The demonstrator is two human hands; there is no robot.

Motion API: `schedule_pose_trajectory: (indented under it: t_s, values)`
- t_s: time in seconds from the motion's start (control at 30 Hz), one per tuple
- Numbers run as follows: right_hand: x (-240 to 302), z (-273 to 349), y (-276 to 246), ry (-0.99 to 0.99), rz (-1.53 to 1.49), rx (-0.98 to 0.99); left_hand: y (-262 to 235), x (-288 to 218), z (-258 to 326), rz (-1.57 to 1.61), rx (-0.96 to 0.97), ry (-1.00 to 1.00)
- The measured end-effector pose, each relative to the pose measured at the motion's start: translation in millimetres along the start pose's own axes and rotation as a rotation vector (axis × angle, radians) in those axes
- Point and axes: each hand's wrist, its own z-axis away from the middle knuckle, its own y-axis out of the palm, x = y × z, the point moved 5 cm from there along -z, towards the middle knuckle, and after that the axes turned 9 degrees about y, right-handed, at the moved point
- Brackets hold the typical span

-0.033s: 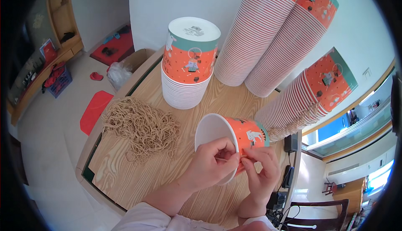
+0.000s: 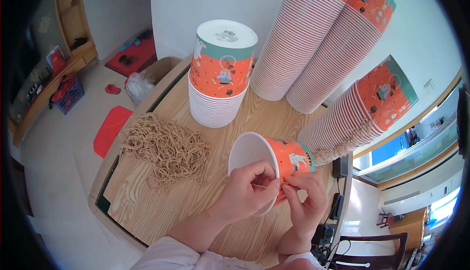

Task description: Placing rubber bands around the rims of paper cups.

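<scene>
An orange paper bucket (image 2: 286, 155) with a green base band lies tilted on its side in front of me, its white mouth facing left. My left hand (image 2: 252, 191) is closed on its near rim, fingers inside the mouth. A short piece of pale string (image 2: 258, 186) shows between those fingers. My right hand (image 2: 307, 194) is pinched at the bucket's outer wall, just beside the left fingertips. What its thumb and finger hold is too small to make out. To the left, a loose heap of tan string (image 2: 166, 147) lies on the wooden table (image 2: 142, 206).
Upside-down stacks of matching buckets stand behind: one short stack (image 2: 218, 106), two tall ones (image 2: 298, 40) against the wall. Another stack (image 2: 338, 116) leans at right, with tan strings (image 2: 350, 140) along its side. Black power adapters (image 2: 337, 206) sit by the table's right edge.
</scene>
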Motion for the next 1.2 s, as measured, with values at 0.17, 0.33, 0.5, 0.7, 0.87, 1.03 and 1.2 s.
schedule_pose_trajectory:
  t_s: [0.17, 0.33, 0.5, 0.7, 0.87, 1.03, 1.2]
  values:
    - [3, 1, -1, 0.005, 0.018, -0.005, 3, -2, 2, 0.037, -0.003, 0.015]
    - [-13, -12, 3, -0.025, 0.145, 0.149, -6, -7, -1, -0.612, 0.130, 0.151]
    - [-24, -10, 10, 0.041, 0.247, 0.278, -15, -2, -8, -0.965, 0.193, 0.111]
    - [-25, -8, 11, 0.100, 0.225, 0.283, -16, 3, -6, -1.111, 0.256, 0.215]
    - [-25, -8, 12, 0.088, 0.239, 0.287, -10, 2, -6, -1.066, 0.312, 0.224]
    - [-22, -7, 12, 0.055, 0.235, 0.290, -1, 2, -4, -1.020, 0.376, 0.149]
    - [-18, -7, 12, 0.075, 0.260, 0.299, -14, 8, -2, -1.130, 0.266, 0.193]
